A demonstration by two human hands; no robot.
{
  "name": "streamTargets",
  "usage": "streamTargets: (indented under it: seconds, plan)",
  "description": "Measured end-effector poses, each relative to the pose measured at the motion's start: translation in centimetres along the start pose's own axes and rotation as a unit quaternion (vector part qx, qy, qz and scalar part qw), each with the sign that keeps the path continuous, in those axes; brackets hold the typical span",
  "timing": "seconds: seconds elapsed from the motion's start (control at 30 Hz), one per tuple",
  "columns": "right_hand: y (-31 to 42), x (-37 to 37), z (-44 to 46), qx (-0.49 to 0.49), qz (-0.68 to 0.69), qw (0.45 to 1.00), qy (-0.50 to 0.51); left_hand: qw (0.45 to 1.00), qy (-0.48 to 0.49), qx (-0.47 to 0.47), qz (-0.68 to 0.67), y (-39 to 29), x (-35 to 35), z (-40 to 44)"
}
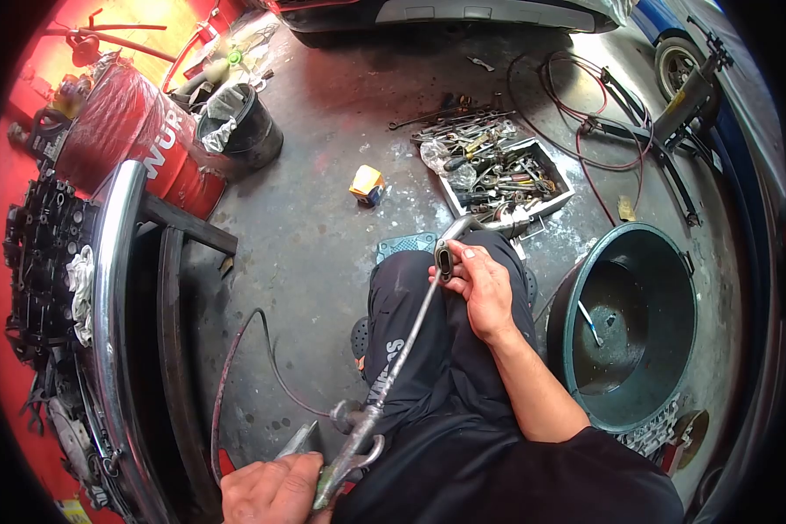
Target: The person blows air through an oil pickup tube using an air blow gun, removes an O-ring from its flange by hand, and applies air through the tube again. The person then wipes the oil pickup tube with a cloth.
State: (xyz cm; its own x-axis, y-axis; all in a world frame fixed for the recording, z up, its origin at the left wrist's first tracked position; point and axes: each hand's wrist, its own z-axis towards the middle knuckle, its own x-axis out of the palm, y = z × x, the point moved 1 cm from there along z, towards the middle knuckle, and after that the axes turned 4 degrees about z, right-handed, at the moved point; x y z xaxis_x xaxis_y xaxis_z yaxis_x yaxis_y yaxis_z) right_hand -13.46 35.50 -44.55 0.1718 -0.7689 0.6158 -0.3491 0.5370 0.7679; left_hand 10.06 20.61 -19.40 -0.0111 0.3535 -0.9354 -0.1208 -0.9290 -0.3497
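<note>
My right hand (480,295) pinches a small oval metal part (444,259) with a slot in it, held over my knees. Along that part runs the long thin metal tube (408,354) of what looks like an air gun (351,454). At the lower left, my left hand (271,491) is closed around the gun's handle end; its fingertips are partly hidden. A thin dark hose (273,358) loops from the floor up towards the gun. Beyond my right fingers shows a thicker silver piece (457,229); whether it belongs to the tube, I cannot tell.
Ahead lies a tray (554,164) of tools, with loose wrenches (463,129) behind it. A large dark tub (576,349) stands at right. Left are a metal bench (173,288), a red drum (175,144) and a black bucket (258,144). A yellow box (367,182) sits on the floor.
</note>
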Motion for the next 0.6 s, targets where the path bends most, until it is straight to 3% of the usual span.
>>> streamTargets:
  seconds: [0.6]
  plan:
    - [-0.2,-0.4,0.2,-0.018,-0.043,0.999,0.006,0.999,-0.019,-0.032,-0.016,-0.2,1.0,-1.0]
